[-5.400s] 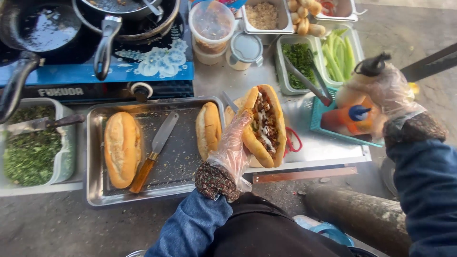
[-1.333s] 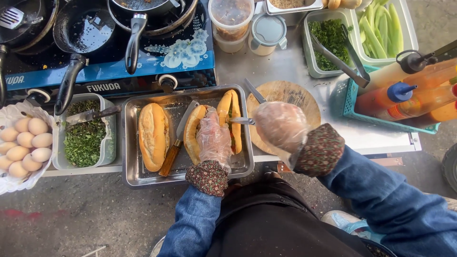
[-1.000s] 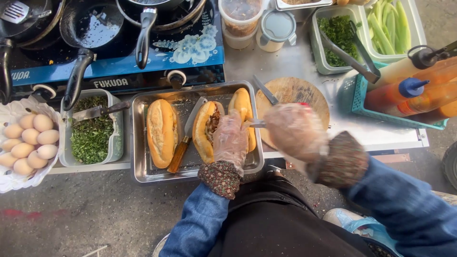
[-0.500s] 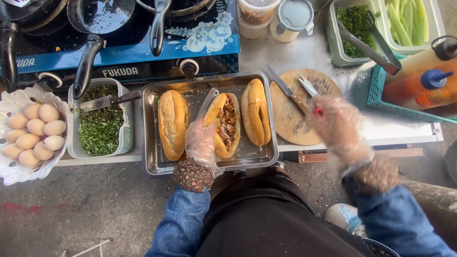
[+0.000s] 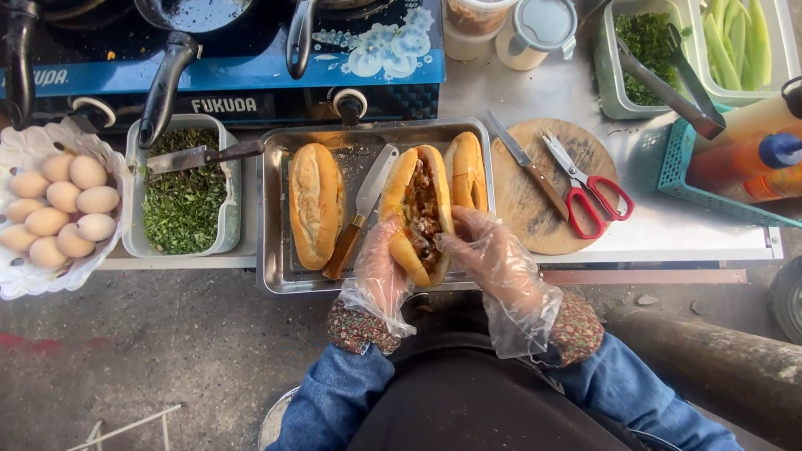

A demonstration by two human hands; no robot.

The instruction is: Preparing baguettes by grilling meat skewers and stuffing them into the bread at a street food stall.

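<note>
Across the steel counter point(image 5: 668, 230) we keep our station tight: the metal tray point(image 5: 276, 250) sits centre so the loaves stay within reach, with a bowl of eggs point(image 5: 58, 209) and a tub of chopped herbs point(image 5: 180, 200) beside it. Over the tray's near edge we cradle the split, meat-filled baguette point(image 5: 420, 209); our left hand point(image 5: 380, 271) cups its underside while our right hand point(image 5: 484, 255) pinches its near end, both in clear plastic gloves, probably for hygiene. A wooden-handled knife point(image 5: 359, 213) rests between the loaves.
</note>
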